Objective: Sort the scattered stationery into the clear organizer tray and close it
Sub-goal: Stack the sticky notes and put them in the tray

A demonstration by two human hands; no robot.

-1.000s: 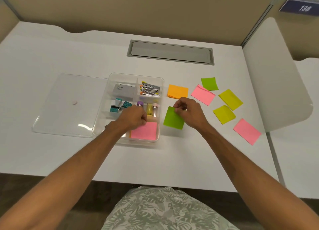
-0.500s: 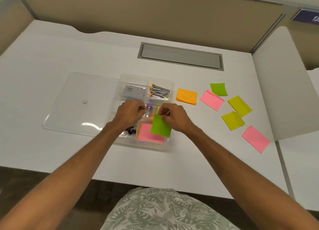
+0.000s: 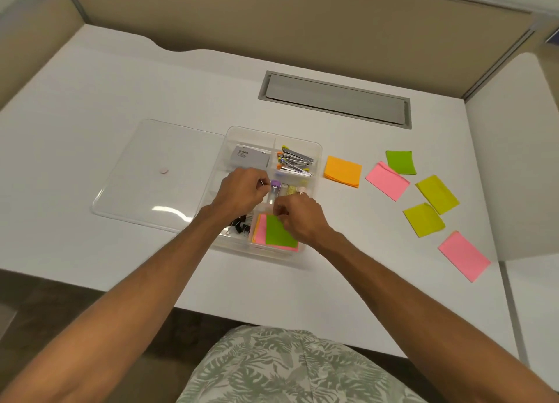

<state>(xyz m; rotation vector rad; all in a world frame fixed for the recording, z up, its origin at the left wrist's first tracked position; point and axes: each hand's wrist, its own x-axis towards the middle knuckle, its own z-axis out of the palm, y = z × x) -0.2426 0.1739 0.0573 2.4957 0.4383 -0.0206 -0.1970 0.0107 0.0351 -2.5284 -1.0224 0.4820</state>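
Head view looks down on both hands, which meet over the clear organizer tray (image 3: 316, 149), close together but not touching. The right hand (image 3: 302, 221) has its fingers curled onto the far edge of a green sticky note (image 3: 280, 235) and pinches it there; the note lies flat on a pink stack (image 3: 260, 228) in the compartment right under that hand. The left hand (image 3: 242, 192) hovers just left of the right one with its fingers curled inward. Whether it holds anything cannot be told. Small capped tubes (image 3: 276, 187) stand between the two hands' fingertips. Black binder clips (image 3: 240, 226) lie under the left wrist. Beyond the left hand sits a grey box (image 3: 251, 157), and beyond the right hand a heap of staplers (image 3: 295, 162), each in its own compartment. The tray's clear lid (image 3: 157, 175) lies flat on the white desk (image 3: 90, 100), left of the left hand and against the tray. Right of the right hand, loose on the desk, lie an orange pad (image 3: 343, 172), a pink note (image 3: 387, 181), a second green note (image 3: 401, 162), two yellow notes (image 3: 437, 194) (image 3: 423, 220) and, farthest, another pink sheet (image 3: 464, 256).
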